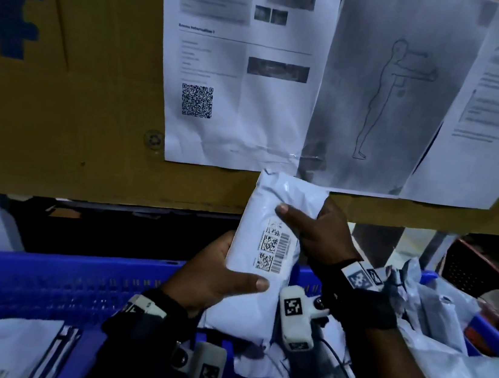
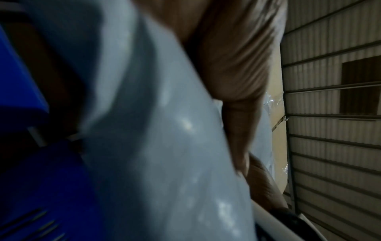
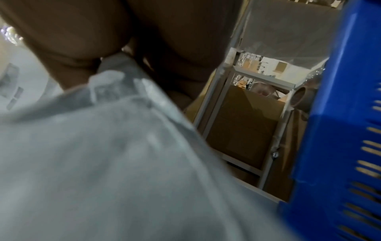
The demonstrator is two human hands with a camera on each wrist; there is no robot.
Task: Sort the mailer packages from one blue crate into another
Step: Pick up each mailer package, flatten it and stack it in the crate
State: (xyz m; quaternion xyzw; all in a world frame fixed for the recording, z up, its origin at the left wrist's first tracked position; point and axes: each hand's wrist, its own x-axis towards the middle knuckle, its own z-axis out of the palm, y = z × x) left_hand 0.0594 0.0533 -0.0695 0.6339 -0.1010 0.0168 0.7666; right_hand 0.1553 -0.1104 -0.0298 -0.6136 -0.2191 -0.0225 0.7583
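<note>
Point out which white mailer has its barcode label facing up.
The mailer held upright in both hands; the other mailers lying in the crates show no label.

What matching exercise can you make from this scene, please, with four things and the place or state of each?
Things:
1. held mailer
2. left hand
3. right hand
4. QR-code sheet

Places or states:
A. grips the mailer's upper right side
B. taped on the cardboard wall
C. upright between both hands, barcodes facing the camera
D. grips the mailer's lower part, thumb across the front

Pairs: 1-C, 2-D, 3-A, 4-B
</note>
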